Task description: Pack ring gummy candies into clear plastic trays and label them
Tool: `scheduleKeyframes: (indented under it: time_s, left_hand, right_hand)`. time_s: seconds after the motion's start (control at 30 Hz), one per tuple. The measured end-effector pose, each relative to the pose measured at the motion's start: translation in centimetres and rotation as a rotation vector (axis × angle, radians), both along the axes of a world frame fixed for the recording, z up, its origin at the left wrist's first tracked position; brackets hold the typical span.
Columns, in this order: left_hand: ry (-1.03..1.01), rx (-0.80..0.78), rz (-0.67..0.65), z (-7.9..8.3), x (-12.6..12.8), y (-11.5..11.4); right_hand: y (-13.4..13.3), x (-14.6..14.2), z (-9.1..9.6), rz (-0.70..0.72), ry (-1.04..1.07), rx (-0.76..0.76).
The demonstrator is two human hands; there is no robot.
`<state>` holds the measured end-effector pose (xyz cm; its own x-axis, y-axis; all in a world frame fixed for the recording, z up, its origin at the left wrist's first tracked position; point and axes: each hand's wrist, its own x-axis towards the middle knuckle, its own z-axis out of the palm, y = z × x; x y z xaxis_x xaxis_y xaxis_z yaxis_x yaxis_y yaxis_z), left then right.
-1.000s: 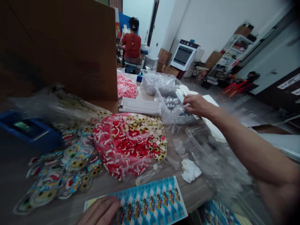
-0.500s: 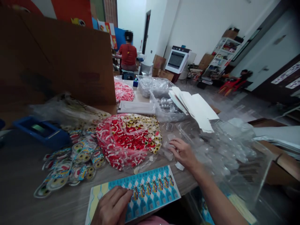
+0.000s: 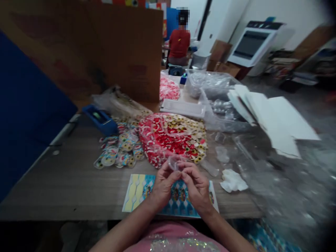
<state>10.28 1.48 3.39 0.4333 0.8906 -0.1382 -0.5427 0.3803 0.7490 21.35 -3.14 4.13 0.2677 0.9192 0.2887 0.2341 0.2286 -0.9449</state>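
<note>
Both hands meet above the printed sticker sheet (image 3: 136, 192), which is blue with a yellow left end. Between the fingertips is a small clear plastic piece (image 3: 173, 163), probably a molded shell, though blur hides its exact shape. My left hand (image 3: 163, 183) pinches it from the left, and my right hand (image 3: 195, 183) grips its right side with thumb and fingers. Just beyond the hands lies a plastic bag of red, white and yellow pieces (image 3: 168, 136), many with eye-like dots. Left of the bag is a heap of clear packs with eye-like pieces (image 3: 118, 152).
A blue tape dispenser (image 3: 101, 120) stands by the tall cardboard box (image 3: 126, 52). Clear bins (image 3: 223, 122), white card sheets (image 3: 278, 122) and blurred clear plastic packaging (image 3: 288, 189) spread along the right. A crumpled white tissue (image 3: 233, 181) lies near my right hand. A person in red (image 3: 180, 43) sits farther back.
My right hand has come from beside the bag to the middle with a clear plastic piece. My left hand has lifted off the sheet to meet it. The view has swung left.
</note>
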Motion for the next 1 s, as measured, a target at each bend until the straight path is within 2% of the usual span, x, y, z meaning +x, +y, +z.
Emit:
scheduleKeyframes:
  time_s: [0.13,0.27,0.47,0.57,0.67,0.73,0.8,0.9,1.0]
  left_hand:
    - [0.035,-0.025,0.088,-1.2,-0.9,-0.1]
    - [0.078,-0.028,0.100,-1.9,-1.6,-0.1]
    - [0.111,-0.078,-0.022,-1.8,-1.5,0.2]
    - [0.146,-0.071,-0.031,-1.4,-1.9,0.3]
    - [0.178,-0.098,-0.006,-1.0,-3.4,0.4]
    - [0.198,-0.130,0.008,-0.8,-5.0,0.5]
    - [0.207,-0.162,0.030,-0.8,-6.5,0.7]
    - [0.178,-0.193,0.024,-0.8,-7.9,0.8]
    - [0.102,-0.212,-0.085,-1.0,-8.0,0.4]
  right_hand:
    - [0.9,-0.4,-1.2,0.086,0.104,-0.129]
    - [1.4,-0.3,-1.7,0.113,0.251,-0.206]
    - [1.2,-0.1,-2.5,0.025,0.589,-0.347]
    - [0.7,0.5,-2.7,-0.062,0.566,-0.307]
    - [0.1,2.2,-2.8,-0.261,0.506,-0.219]
    - [-0.1,4.2,-2.8,-0.398,0.441,-0.159]
    - [0.2,6.7,-2.8,-0.491,0.278,-0.109]
    - [1.1,11.2,-2.7,-0.610,-0.227,0.001]
    - [1.9,13.8,-2.5,-0.649,-0.715,0.017]
